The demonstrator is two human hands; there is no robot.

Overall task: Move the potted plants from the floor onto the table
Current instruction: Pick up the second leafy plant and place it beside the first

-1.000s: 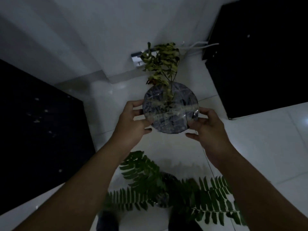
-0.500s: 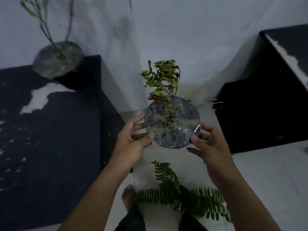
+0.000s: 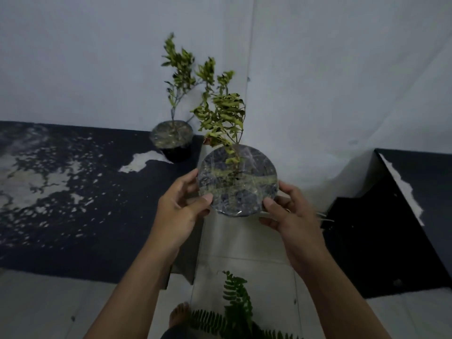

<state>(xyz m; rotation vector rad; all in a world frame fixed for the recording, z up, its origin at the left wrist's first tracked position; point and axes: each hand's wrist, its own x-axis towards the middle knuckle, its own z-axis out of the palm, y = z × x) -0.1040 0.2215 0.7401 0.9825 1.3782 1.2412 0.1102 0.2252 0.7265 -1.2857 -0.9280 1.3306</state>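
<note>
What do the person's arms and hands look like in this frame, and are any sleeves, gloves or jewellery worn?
Both forearms are bare right down to the bottom edge of the frame: no sleeves, gloves or watch show. The left hand wears nothing visible. The right hand has what looks like a thin ring on one finger, catching a small glint; the dim light leaves its details unclear. No markings or bandages are visible on either arm.

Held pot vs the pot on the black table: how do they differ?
The held pot is in the air between the left hand and right hand; the pot on the table stands at the black table's far right corner. The held pot's plant is short and bushy, the table pot's taller and sparser. Both tops are covered in clear wrap.
</note>
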